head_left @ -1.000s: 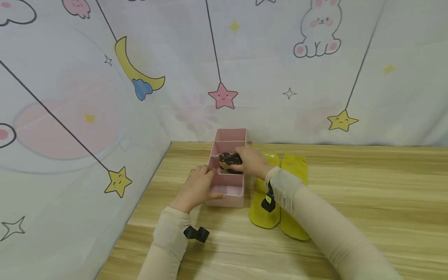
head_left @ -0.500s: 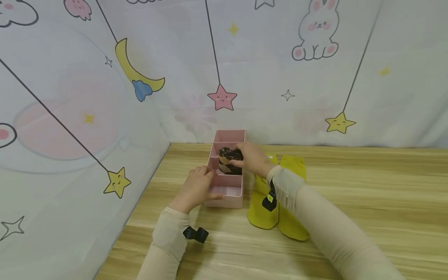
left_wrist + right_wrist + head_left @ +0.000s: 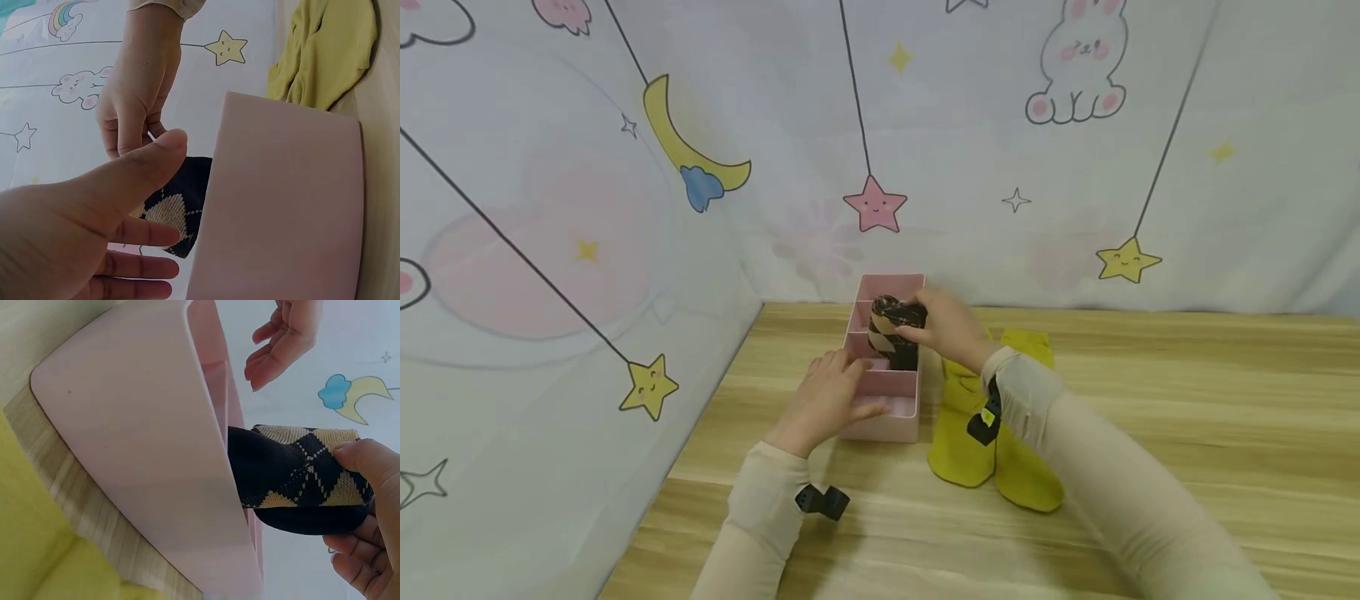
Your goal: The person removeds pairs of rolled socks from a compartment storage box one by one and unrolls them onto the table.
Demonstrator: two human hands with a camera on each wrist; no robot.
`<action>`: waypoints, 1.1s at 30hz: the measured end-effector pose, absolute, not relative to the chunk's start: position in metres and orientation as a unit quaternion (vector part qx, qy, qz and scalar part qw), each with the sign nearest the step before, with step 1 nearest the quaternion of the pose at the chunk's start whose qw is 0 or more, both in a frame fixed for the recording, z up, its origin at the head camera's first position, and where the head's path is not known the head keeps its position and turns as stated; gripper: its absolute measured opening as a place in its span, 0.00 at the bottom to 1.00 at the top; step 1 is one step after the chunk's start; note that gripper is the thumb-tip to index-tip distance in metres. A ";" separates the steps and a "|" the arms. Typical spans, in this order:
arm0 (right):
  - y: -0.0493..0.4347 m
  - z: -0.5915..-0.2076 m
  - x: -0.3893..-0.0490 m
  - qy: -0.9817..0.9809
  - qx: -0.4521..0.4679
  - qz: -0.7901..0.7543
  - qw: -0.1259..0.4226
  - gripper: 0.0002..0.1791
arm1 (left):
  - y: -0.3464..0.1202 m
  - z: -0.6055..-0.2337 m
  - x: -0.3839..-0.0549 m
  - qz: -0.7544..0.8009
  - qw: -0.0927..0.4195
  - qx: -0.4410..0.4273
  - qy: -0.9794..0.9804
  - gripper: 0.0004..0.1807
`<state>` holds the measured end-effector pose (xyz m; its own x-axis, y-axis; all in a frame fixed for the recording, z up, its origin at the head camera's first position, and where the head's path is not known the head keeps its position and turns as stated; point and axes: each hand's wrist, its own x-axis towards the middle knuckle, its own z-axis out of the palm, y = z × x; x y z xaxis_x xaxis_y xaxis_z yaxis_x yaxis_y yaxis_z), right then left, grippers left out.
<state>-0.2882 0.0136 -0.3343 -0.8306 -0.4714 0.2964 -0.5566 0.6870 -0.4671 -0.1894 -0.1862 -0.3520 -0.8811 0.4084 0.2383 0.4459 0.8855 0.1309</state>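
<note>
My right hand (image 3: 951, 329) pinches a black sock with a tan diamond pattern (image 3: 883, 329), folded into a roll. In the right wrist view the sock (image 3: 312, 465) sticks up out of a pink divided box (image 3: 144, 444), its lower part still inside; the thumb (image 3: 369, 462) lies on its patterned face, the fingers behind. Beside the left edge of the box (image 3: 883, 429), my left hand (image 3: 823, 396) has its fingers loosely extended. From the left wrist, that hand (image 3: 94, 206) appears to hold nothing; whether it touches the box is unclear.
Two yellow socks (image 3: 962, 450) lie flat on the wooden table (image 3: 1187, 417) right of the box, partly under my right forearm. A printed cloth (image 3: 985, 167) rises behind the table and along its left side.
My right hand has lifted the patterned sock higher out of its compartment, so more of it shows. The left hand stays almost where it was.
</note>
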 end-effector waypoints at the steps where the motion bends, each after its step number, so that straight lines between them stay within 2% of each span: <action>1: 0.014 -0.334 -0.288 -0.913 0.280 0.286 0.079 0.25 | -0.186 -0.352 -0.189 -0.090 0.107 -0.223 -0.965 0.34; 18: 0.037 -0.320 -0.276 -0.906 0.265 0.317 0.092 0.26 | -0.169 -0.355 -0.189 -0.077 0.194 -0.255 -0.944 0.30; 33: 0.066 -0.327 -0.263 -0.913 0.264 0.292 0.112 0.25 | -0.155 -0.364 -0.188 -0.083 0.237 -0.290 -0.924 0.30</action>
<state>-0.2630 0.0663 -0.3266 -0.8356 -0.4161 0.3586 -0.5469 0.6907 -0.4731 -0.1881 -0.1551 -0.3636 -0.7198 0.4963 0.4854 0.5752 0.8178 0.0168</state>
